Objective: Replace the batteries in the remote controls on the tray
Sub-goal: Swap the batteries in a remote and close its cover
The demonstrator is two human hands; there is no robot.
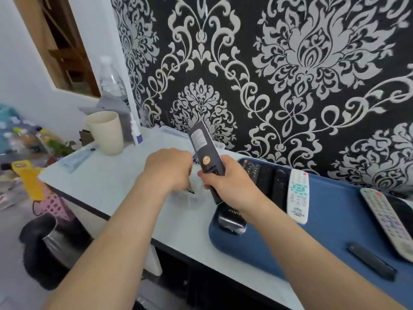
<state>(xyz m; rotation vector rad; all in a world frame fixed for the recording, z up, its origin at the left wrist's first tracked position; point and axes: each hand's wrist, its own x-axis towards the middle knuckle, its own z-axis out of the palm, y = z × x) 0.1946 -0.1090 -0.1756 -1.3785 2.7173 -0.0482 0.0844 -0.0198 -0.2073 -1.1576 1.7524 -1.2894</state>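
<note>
My right hand (230,184) grips a black remote (205,151) by its lower end, back side up, tilted away over the table; a label and a round yellow sticker show on it. My left hand (168,170) is curled, fingers down, over a small clear plastic box (192,199) on the white table; what the fingers pinch is hidden. A blue tray (330,222) at the right carries a white remote (298,195), a grey-white remote (388,222), black remotes (266,177), a black device (231,220) and a loose black battery cover (371,260).
A beige cup (106,132), a small bottle (135,130) and a clear water bottle (111,79) stand at the back left of the white table (107,186). Patterned wall close behind. A pink basket (57,208), a black bin (48,247) and clutter lie left below.
</note>
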